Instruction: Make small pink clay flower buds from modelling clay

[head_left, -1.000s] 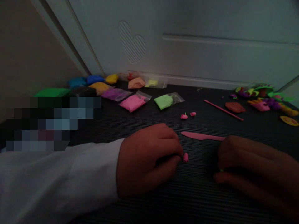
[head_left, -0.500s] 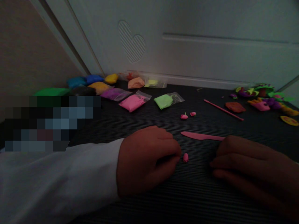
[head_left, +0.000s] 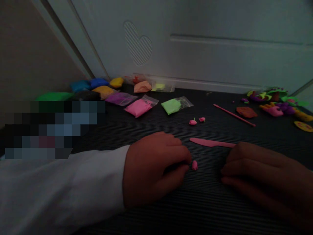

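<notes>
A small pink clay bud lies on the dark ridged tabletop between my hands. My left hand, in a white sleeve, rests closed just left of it, thumb and index tips together and almost touching the bud. Nothing shows in that hand. My right hand lies closed on the table to the right, fingers together above the thumb, with nothing visible in it. Its knuckles cover the handle end of a pink plastic knife. Farther back sit two pink buds with green stems, one left of the other.
Bags of coloured clay line the back left, among them a pink bag and a light green bag. A thin pink stick lies near a reddish-brown clay lump. Finished clay figures cluster at right. A white panel stands behind.
My left hand has shifted very slightly right, closer to the bud. The right hand and the objects on the table look almost the same.
</notes>
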### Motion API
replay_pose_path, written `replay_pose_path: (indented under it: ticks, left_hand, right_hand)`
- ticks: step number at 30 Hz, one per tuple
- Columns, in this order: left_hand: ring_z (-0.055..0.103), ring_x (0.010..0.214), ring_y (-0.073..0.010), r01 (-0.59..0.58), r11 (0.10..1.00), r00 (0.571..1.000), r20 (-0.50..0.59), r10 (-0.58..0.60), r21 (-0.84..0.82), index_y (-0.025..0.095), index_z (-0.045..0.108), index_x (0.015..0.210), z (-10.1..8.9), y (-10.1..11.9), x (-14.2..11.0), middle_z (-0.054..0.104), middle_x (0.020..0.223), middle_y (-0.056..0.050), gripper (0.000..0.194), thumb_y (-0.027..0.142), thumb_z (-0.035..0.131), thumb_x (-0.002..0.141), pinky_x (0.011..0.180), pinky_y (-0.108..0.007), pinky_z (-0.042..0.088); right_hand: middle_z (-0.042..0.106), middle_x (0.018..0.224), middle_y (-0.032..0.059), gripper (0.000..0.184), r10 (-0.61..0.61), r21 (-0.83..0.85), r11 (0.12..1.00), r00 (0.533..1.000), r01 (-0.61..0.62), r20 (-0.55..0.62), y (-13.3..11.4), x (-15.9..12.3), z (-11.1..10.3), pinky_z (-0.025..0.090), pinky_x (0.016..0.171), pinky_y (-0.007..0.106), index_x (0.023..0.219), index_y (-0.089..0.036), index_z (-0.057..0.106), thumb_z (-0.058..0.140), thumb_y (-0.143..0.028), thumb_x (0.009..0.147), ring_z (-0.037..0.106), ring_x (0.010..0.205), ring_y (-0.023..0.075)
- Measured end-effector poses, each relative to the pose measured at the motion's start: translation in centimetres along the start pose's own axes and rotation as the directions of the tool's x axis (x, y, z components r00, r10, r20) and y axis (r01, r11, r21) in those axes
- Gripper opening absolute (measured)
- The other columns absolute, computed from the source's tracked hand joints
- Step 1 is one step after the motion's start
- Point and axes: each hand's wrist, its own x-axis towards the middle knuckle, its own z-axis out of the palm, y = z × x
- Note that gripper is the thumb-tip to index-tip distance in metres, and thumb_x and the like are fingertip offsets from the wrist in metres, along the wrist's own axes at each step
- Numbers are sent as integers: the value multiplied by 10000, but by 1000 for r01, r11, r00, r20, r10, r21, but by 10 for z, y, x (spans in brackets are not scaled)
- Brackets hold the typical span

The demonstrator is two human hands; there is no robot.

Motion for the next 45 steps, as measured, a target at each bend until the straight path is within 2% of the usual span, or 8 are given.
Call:
replay_pose_path:
  ticks: [7,12,16,21,25,29,33,45]
  left_hand:
    - [449,722,-135,6,1000,1000,-7,-7,-24,155,584,881,0,0,0,538,766,-2,142,148,479,786,644,-265,289]
    - [459,732,-133,33,999,999,-20,-34,-21,159,559,949,0,2,0,550,788,7,181,152,500,779,655,-260,297]
    - [472,756,-134,30,1000,999,-32,-30,-9,159,553,977,1,2,0,562,823,2,207,149,504,776,667,-257,311]
    - [476,751,-139,27,1000,999,-18,-27,0,165,561,969,0,3,0,570,817,-3,199,156,496,781,662,-259,327]
    - [471,734,-139,25,1000,1000,-5,-24,7,163,572,946,-2,3,0,566,794,-7,182,156,491,783,644,-258,326]
    - [471,744,-134,15,1000,1000,-6,-15,1,165,575,936,-2,3,1,568,801,0,172,147,503,780,650,-253,324]
    - [465,740,-133,13,1000,1000,-5,-13,-13,162,574,935,-2,2,0,563,798,1,172,143,499,781,652,-255,317]
    - [467,747,-140,17,1000,1000,2,-17,2,162,571,939,-2,3,0,564,804,-9,178,153,490,781,648,-253,334]
  right_hand:
    - [559,772,0,73,42,7,999,999,-42,-12,-2,-4,-1,449,588,210,876,-210,523,485,-208,815,542,693,103]
    - [564,810,5,120,38,20,999,999,-38,7,-4,-3,0,449,598,221,924,-218,529,475,-202,818,541,718,111]
    - [561,811,7,125,114,51,992,993,-112,-32,-6,-2,3,441,612,250,902,-233,555,452,-226,831,535,720,124]
    - [562,805,14,123,136,82,988,990,-133,-28,-7,-3,3,439,618,266,877,-227,561,447,-232,832,540,724,135]
    - [551,776,5,89,155,92,984,988,-153,-16,-7,-3,4,425,588,266,831,-225,544,475,-281,827,525,705,134]
    - [532,727,6,178,191,105,977,981,-186,-34,-9,-4,4,401,558,284,749,-210,514,456,-354,835,509,646,138]
    - [525,706,6,195,159,98,983,987,-155,-33,-10,-6,2,397,544,277,744,-210,510,429,-353,849,511,623,134]
    - [534,732,0,67,111,39,993,992,-109,-60,-6,-3,3,426,556,227,826,-210,509,515,-274,811,524,643,113]
